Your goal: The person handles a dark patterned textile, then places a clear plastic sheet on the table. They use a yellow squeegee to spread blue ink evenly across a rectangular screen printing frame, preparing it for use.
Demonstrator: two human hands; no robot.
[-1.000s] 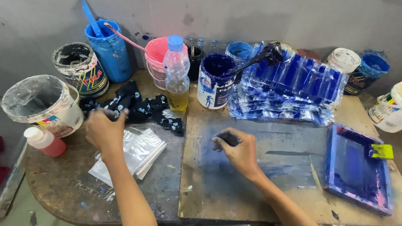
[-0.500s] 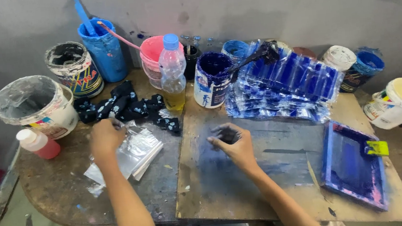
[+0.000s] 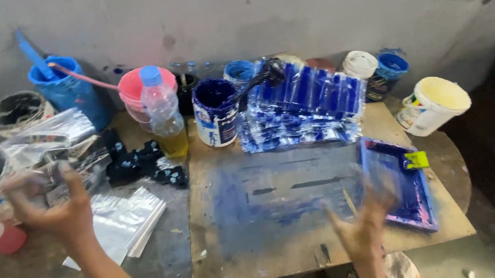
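My left hand [image 3: 57,212] is raised at the left and grips a crumpled clear plastic bag [image 3: 51,144] held above the table. Below it lies a flat pile of clear plastic bags [image 3: 126,221]. My right hand [image 3: 362,224] is blurred at the lower right, fingers spread and holding nothing. It hovers over the near right part of the blue-stained wooden board [image 3: 265,209], just left of a blue printing frame [image 3: 404,188] that has a yellow-green clip [image 3: 416,160].
A stack of blue-printed bags [image 3: 304,104] lies at the board's far edge beside a tub of blue ink [image 3: 215,112]. A bottle of yellow liquid [image 3: 166,125], small black pieces [image 3: 142,163], a blue bucket [image 3: 67,92], a pink tub [image 3: 132,86] and a white pail [image 3: 432,105] ring the table.
My left hand has lifted a clear bag off the pile. My right hand has left the small dark object on the board and swung right toward the blue frame. The camera has moved closer.
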